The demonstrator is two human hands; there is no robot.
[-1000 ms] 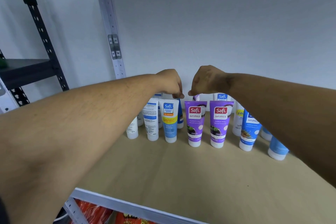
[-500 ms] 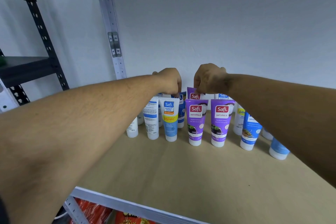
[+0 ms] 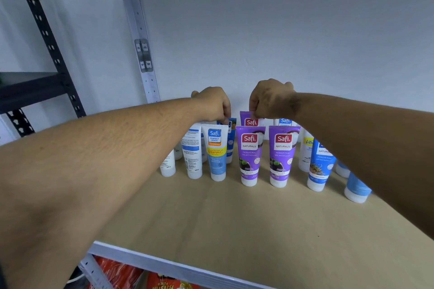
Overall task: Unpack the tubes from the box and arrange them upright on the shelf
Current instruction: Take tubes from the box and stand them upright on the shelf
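Left grip (image 3: 217, 105) pinches blue tube (image 3: 231, 124) top; right grip (image 3: 270, 98) pinches purple tube (image 3: 250, 121) top, back row, shelf (image 3: 234, 230).

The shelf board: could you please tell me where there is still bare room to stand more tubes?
The shelf board is bare across its whole front, between the tube row and the metal front rail. At the back it is crowded: the purple tubes, the Vitamin C tube and blue ones stand close, with both hands there, left hand and right hand.

Tan shelf (image 3: 234, 230), grey front rail. Tubes (image 3: 249, 155) stand cap-down in rows near the back wall.
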